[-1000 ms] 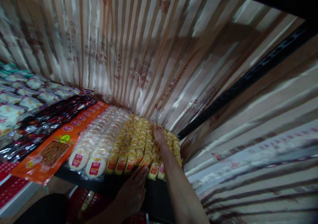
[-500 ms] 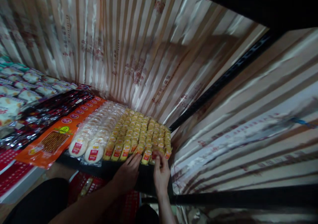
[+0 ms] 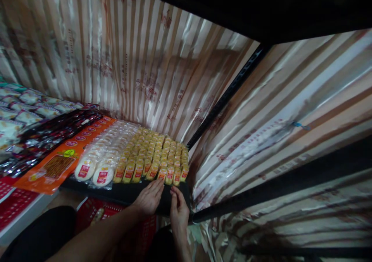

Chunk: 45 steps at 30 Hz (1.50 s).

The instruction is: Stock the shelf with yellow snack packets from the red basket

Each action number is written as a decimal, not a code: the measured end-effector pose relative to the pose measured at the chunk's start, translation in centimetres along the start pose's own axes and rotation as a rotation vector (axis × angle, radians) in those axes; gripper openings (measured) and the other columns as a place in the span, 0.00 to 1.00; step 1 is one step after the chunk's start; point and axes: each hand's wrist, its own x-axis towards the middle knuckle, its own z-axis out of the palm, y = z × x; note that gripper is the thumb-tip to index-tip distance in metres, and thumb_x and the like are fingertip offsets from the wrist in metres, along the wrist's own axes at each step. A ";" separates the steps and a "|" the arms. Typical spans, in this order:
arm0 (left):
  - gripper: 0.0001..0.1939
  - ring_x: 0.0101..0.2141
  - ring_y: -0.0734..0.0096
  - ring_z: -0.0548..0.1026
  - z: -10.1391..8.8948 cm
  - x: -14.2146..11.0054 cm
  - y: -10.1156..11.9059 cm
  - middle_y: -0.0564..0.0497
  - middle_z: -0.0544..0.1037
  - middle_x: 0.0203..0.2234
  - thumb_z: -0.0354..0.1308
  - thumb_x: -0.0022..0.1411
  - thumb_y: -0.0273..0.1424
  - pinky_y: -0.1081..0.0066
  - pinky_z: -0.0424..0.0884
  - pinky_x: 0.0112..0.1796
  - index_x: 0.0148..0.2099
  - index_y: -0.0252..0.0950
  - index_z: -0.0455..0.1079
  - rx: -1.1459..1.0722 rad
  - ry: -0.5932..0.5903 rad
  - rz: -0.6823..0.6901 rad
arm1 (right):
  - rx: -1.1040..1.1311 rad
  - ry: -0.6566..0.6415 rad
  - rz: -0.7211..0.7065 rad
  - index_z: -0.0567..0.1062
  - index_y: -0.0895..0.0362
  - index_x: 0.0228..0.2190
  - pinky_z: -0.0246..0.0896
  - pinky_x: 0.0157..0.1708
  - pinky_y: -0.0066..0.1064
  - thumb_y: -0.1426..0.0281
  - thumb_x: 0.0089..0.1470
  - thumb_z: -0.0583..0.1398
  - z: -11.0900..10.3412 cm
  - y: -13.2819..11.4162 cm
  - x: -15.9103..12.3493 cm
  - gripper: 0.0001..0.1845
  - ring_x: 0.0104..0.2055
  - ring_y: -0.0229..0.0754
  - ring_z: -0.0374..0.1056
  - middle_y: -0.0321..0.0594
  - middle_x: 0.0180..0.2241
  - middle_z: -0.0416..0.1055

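Rows of small yellow wrapped snack packets (image 3: 152, 153) stand packed together on a dark shelf (image 3: 122, 194), red labels facing me. My left hand (image 3: 149, 198) lies in front of them with its fingers stretched out flat. Its fingertips reach the foot of the front row, and nothing is held. At the right end of that row is my right hand (image 3: 179, 209), its fingers loosely bent just below the last packets. I see nothing between them; whether the tips touch a packet is unclear.
Left of the packets lie round white crackers (image 3: 103, 173) in clear wrap, an orange snack bag (image 3: 58, 163), dark shiny packs (image 3: 55, 138) and white packs (image 3: 27, 114). A red basket (image 3: 87, 215) sits below. A black post (image 3: 226, 95) and striped sheeting (image 3: 139, 68) enclose the corner.
My right hand has drawn back from among the right-hand packets to just in front of them. My left hand remains along the front row. The view has swung a little to the right.
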 end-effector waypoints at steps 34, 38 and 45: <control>0.24 0.63 0.57 0.49 0.6 0.3 0.3 0.37 0.57 0.61 0.41 0.66 0.28 0.59 0.59 0.57 0.62 0.23 0.54 -0.058 0.010 -0.120 | -0.282 -0.133 0.012 0.77 0.60 0.40 0.58 0.49 0.40 0.45 0.56 0.38 6.1 -5.6 11.9 0.41 0.51 0.52 0.67 0.54 0.43 0.74; 0.24 0.63 0.57 0.49 0.3 0.4 0.4 0.36 0.57 0.61 0.42 0.65 0.27 0.59 0.57 0.58 0.62 0.22 0.54 -0.053 0.005 -0.115 | -0.319 -0.170 0.015 0.78 0.58 0.39 0.60 0.47 0.40 0.44 0.55 0.40 6.1 -5.6 11.8 0.39 0.48 0.52 0.69 0.52 0.42 0.75; 0.23 0.62 0.60 0.52 0.1 0.7 0.4 0.40 0.59 0.61 0.42 0.66 0.29 0.60 0.56 0.58 0.61 0.26 0.56 -0.093 -0.053 -0.157 | -0.221 -0.069 -0.037 0.76 0.60 0.42 0.60 0.48 0.38 0.48 0.57 0.39 6.9 -6.1 14.2 0.38 0.48 0.49 0.68 0.51 0.43 0.74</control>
